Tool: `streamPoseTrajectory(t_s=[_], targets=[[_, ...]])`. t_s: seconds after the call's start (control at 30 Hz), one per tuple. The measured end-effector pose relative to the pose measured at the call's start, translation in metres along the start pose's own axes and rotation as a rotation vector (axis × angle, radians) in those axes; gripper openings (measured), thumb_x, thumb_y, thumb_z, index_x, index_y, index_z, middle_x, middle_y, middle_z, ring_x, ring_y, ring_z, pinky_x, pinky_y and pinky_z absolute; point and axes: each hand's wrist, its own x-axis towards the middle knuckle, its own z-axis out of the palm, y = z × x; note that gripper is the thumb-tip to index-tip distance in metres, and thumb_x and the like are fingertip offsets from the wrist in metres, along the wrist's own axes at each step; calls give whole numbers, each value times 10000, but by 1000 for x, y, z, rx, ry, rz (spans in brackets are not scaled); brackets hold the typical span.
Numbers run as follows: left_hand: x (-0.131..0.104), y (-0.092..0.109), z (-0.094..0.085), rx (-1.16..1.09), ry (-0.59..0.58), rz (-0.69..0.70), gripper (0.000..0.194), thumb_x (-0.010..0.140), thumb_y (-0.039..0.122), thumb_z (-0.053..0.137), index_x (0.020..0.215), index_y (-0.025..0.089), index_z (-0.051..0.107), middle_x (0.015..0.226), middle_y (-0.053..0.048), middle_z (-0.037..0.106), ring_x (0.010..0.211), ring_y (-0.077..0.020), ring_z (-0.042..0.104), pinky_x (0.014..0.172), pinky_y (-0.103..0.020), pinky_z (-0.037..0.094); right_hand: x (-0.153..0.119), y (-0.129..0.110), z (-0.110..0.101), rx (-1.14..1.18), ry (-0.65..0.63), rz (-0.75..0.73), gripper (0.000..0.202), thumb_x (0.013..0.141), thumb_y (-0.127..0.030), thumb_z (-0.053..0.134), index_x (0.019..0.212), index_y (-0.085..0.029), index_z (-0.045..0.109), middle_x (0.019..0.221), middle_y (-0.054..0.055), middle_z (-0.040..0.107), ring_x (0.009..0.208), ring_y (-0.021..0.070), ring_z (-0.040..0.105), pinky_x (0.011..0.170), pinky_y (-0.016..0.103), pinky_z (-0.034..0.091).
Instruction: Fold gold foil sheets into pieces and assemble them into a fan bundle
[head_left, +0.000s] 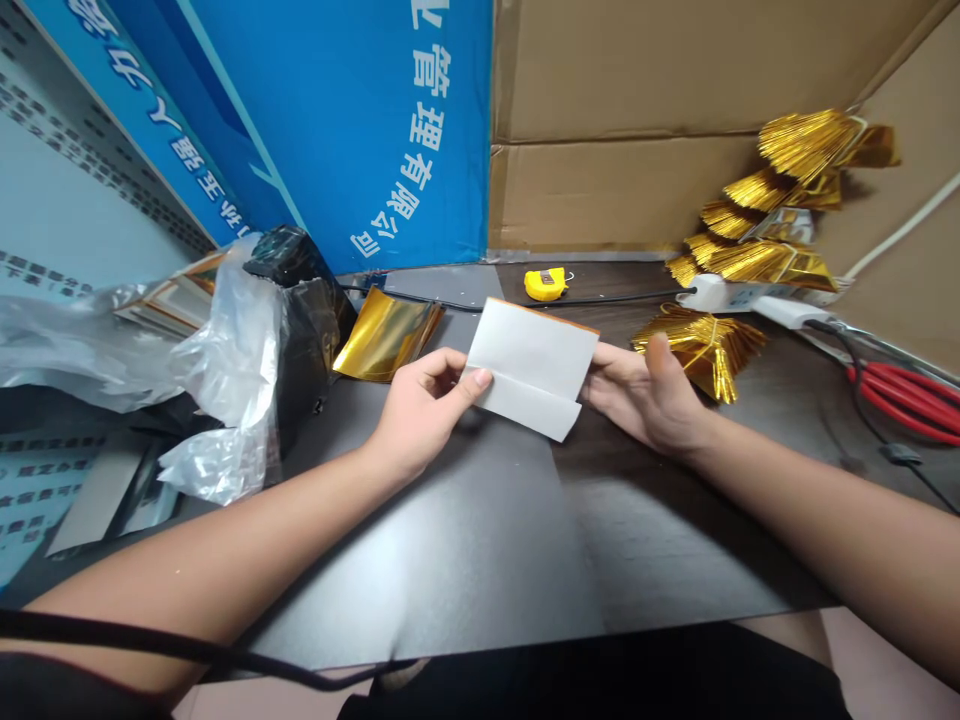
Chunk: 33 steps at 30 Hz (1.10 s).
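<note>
My left hand (pixel 427 405) pinches the left edge of a sheet of paper (pixel 531 355), thumb on the white face and fingers behind. A crease runs across the sheet's lower part, and a thin gold-orange line shows along its top edge. At the sheet's right edge, my right hand (pixel 649 395) is open with the thumb raised; some fingertips are hidden behind the paper, so I cannot tell whether they touch it. A shiny gold sheet (pixel 388 335) lies curled on the table just beyond my left hand. Beyond my right hand sits a tied, pleated gold paper bundle (pixel 701 345).
Several pleated gold bundles (pixel 810 145) are piled at the back right, near a white power strip (pixel 739 298). Red-handled scissors or pliers (pixel 907 400) lie far right. A yellow tape measure (pixel 546 284) rests at the back. Plastic wrapping (pixel 236 380) and a black package (pixel 304 330) stand left.
</note>
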Motion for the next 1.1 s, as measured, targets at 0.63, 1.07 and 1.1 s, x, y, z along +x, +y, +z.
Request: streamPoseTrajectory(t_s=[0.63, 1.07, 1.1], targets=[[1, -4, 3, 3, -91, -16, 381, 819, 427, 771, 986, 152, 567, 792, -10, 624, 714, -110, 564, 650, -214, 436, 0, 4, 6, -111, 192, 39, 649, 694, -373, 894, 1223, -169, 577, 1213, 133, 723, 1074, 258, 724, 974, 427, 588], [5, -5, -3, 38, -109, -8, 315, 853, 413, 717, 1036, 166, 650, 854, -27, 602, 739, -123, 518, 657, -230, 388, -7, -4, -2, -319, 71, -150, 282, 836, -317, 653, 1088, -208, 719, 1132, 86, 727, 1075, 264, 679, 947, 407, 528], [6, -5, -2, 13, -107, -32, 302, 842, 413, 726, 987, 153, 672, 878, -35, 615, 755, -121, 519, 666, -226, 389, -7, -4, -2, -413, 78, -207, 298, 818, -275, 684, 1107, -216, 725, 1131, 78, 726, 1068, 260, 675, 950, 406, 521]])
